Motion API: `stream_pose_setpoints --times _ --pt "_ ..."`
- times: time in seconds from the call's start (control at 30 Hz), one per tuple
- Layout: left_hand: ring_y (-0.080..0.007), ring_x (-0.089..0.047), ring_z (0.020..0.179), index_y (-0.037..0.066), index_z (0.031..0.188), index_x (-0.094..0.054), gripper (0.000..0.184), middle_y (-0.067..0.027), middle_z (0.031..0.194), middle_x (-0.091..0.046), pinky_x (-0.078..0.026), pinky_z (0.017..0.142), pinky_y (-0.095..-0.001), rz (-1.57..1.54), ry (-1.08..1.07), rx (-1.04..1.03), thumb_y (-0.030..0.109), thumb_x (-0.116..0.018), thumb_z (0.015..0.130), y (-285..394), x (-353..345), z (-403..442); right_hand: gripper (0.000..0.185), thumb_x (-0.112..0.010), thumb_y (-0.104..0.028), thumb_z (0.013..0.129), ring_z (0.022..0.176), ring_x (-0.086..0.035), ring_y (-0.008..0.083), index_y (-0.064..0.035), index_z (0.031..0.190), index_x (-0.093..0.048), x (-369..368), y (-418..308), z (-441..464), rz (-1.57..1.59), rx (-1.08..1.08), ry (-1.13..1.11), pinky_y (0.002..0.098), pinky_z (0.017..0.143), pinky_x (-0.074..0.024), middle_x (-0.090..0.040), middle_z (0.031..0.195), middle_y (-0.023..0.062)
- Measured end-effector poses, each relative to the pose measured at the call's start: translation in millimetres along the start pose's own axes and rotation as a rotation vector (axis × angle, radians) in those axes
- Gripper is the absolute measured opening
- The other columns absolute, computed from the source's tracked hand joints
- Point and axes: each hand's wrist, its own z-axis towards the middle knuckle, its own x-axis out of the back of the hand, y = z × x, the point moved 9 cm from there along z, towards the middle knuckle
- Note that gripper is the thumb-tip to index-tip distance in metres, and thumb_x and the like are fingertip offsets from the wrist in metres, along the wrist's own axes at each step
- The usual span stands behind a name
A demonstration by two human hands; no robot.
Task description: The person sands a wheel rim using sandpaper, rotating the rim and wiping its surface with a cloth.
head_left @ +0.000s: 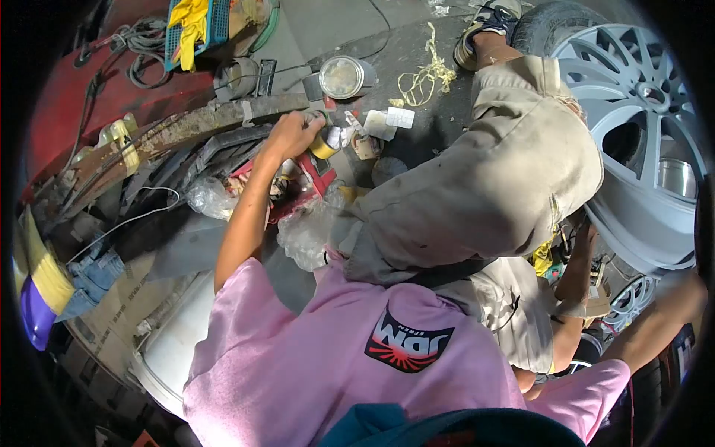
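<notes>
My left hand (295, 132) reaches forward over the clutter, its fingers curled closed around something at their tips that I cannot make out. Just right of it lies a yellow roll (322, 147) beside crumpled white paper. Below the wrist stands a red box (316, 176) with small items and clear plastic bags (305, 227). An open round can (342, 77) is beyond the fingers. My right hand (687, 293) is blurred and partly cut by the dark right edge, near a grey alloy wheel rim (625, 201); its fingers do not show.
A tyre (547, 30) lies behind the rim. Yellow string (428, 78) and white paper pieces (400, 117) are on the floor. At left are a red car panel (56, 119), a cable (145, 45) and a blue basket (217, 26) with yellow gloves. A white bucket (175, 350) stands lower left.
</notes>
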Motion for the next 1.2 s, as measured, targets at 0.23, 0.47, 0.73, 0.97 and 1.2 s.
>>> stream_pose_setpoints --times 0.23,0.47,0.73,0.97,1.2 --pt "-0.019 -0.068 0.061 0.006 0.093 -0.077 0.04 -0.0089 0.075 -0.073 -0.054 0.062 -0.0349 -0.066 -0.401 0.314 0.038 -0.057 0.106 -107.9 -62.4 -45.6 0.05 -0.046 -0.04 0.109 0.118 -0.063 0.0423 -0.0004 0.132 -0.066 0.7 -1.6 -12.4 -0.044 0.004 -0.012 0.0484 0.1 -0.0485 -0.066 0.132 0.0234" --pt "-0.0233 -0.072 0.065 0.006 0.107 -0.076 0.027 -0.0128 0.079 -0.074 -0.06 0.062 -0.0363 0.154 -0.677 0.331 0.029 -0.065 0.097 -191.5 -116.6 -78.9 0.052 -0.045 -0.041 0.109 0.114 -0.065 0.0441 0.0011 0.128 -0.068 18.6 1.2 -42.9 -0.09 0.025 0.033 0.05 0.096 -0.0507 -0.068 0.127 0.0257" --pt "-0.0286 -0.072 0.071 0.006 0.099 -0.078 0.038 -0.015 0.086 -0.077 -0.057 0.068 -0.0385 -0.128 -0.683 0.275 0.04 -0.062 0.1 -36.9 -125.5 -61.1 0.051 -0.045 -0.04 0.109 0.1 -0.066 0.0512 0.003 0.117 -0.071 74.7 -68.8 -95.4 -0.182 -0.329 -0.004 0.0548 0.084 -0.0527 -0.071 0.112 0.0293" --pt "-0.0463 -0.063 0.115 0.008 0.113 -0.076 0.033 -0.0306 0.133 -0.055 -0.052 0.098 -0.0508 -0.004 0.08 -0.026 0.033 -0.066 0.094 -30.2 -148.2 -8.9 0.055 -0.051 -0.047 0.108 0.121 -0.061 0.0422 -0.0005 0.131 -0.069 126.6 -166.6 -110.1 -0.015 -0.209 0.149 0.0488 0.099 -0.0482 -0.067 0.131 0.0252" --pt "-0.0428 -0.071 0.092 0.002 0.101 -0.078 0.041 -0.0249 0.099 -0.074 -0.055 0.088 -0.0491 -0.159 0.222 0.214 0.04 -0.076 0.088 -28.8 -140.1 38.2 0.048 -0.062 -0.044 0.104 0.126 -0.062 0.036 -0.0092 0.135 -0.07 142.5 -202.0 -120.7 0.043 -0.217 0.193 0.0461 0.104 -0.0464 -0.069 0.133 0.0169"
